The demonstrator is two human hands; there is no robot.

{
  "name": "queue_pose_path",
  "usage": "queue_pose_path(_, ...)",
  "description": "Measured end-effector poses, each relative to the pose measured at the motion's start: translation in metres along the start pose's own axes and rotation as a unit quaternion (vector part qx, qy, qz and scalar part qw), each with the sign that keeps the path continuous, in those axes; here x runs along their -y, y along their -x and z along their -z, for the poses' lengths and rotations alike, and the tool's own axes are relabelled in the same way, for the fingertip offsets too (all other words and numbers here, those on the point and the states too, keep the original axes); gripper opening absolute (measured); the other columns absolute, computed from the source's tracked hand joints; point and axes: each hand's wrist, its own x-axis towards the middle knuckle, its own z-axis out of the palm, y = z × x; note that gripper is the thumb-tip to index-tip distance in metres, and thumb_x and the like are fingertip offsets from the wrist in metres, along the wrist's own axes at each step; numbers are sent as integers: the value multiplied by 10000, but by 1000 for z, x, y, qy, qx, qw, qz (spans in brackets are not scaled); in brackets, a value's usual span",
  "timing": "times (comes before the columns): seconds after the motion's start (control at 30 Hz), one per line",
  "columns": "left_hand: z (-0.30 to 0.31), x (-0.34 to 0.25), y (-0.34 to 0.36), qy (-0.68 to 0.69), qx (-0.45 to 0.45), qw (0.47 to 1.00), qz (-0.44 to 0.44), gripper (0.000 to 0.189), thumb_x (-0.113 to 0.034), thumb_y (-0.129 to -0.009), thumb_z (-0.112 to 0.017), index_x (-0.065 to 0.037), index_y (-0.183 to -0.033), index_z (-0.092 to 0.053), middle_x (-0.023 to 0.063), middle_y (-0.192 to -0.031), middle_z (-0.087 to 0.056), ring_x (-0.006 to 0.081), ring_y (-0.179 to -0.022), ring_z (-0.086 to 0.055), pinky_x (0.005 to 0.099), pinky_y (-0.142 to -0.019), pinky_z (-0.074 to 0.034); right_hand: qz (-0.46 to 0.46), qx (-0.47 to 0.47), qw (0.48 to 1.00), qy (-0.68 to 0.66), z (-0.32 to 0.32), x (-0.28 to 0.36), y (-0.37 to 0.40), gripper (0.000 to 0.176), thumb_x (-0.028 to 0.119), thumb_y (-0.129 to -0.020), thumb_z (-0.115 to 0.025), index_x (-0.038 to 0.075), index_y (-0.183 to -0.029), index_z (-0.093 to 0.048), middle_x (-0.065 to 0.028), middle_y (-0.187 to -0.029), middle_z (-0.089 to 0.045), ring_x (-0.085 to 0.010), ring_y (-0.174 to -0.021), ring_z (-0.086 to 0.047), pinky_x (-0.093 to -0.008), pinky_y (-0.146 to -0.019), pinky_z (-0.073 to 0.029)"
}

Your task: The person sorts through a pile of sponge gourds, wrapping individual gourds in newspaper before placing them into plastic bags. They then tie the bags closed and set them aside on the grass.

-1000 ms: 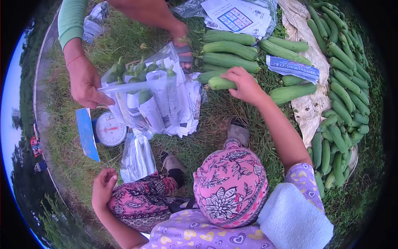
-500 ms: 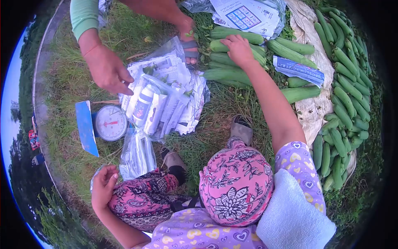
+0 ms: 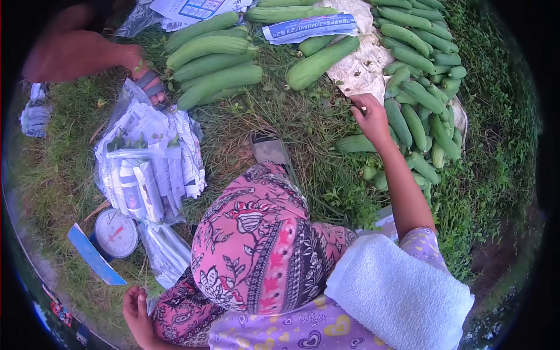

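Observation:
My right hand (image 3: 373,121) is over the lower edge of a pale cloth (image 3: 364,64), beside the big pile of green gourds (image 3: 417,96). Its fingers are bent but apart, with nothing seen in them. My left hand (image 3: 138,318) rests by my patterned trouser leg at the lower left, loosely curled with the thumb apart, and it looks empty. Several larger green gourds (image 3: 216,73) lie side by side on the grass at the upper middle. A single large gourd (image 3: 322,63) lies partly on the cloth, below a blue and white printed wrapper (image 3: 309,28).
Newspaper-wrapped bundles in clear plastic (image 3: 149,169) lie on the grass at left. Below them are a dial scale (image 3: 116,233) with a blue plate (image 3: 96,256) and a clear bag (image 3: 166,251). Another person's sandalled foot (image 3: 153,86) stands near the bundles. Printed sheets (image 3: 195,10) lie at the top.
The view has swung right. My right hand has left the larger gourds and moved to the cloth beside the pile. The other person's hand over the bundles has gone from view.

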Motion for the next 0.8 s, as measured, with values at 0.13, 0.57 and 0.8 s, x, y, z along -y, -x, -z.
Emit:
queue_pose_path(0.13,-2,-8,0,3,6,1000,-9,271,-118,-944,-528,43,-1159,-501,90,-1022,-588,160,-966,-573,285,-895,-445,-126,62,989,37,54,-37,34,265,42,-726,-666,68,-989,-658,-90,-884,-642,-232,-788,-628,-348,-734,-505)
queue_pose_path(0.57,-15,-24,0,-46,17,998,-33,271,-161,-933,-561,47,-1102,-522,61,-927,-592,124,-885,-557,258,-812,-448,-1,208,959,194,17,-79,87,637,95,-590,-767,118,-1189,-552,-75,-1116,-557,-258,-1072,-521,-373,-925,-428)
queue_pose_path(0.8,-18,-22,3,-63,-1,997,-34,279,-159,-917,-575,59,-1089,-546,70,-920,-603,129,-846,-567,263,-786,-456,-298,330,819,-362,47,-98,42,633,295,-765,-743,-10,-1265,-503,-95,-1121,-624,-159,-1010,-591,-308,-911,-452)
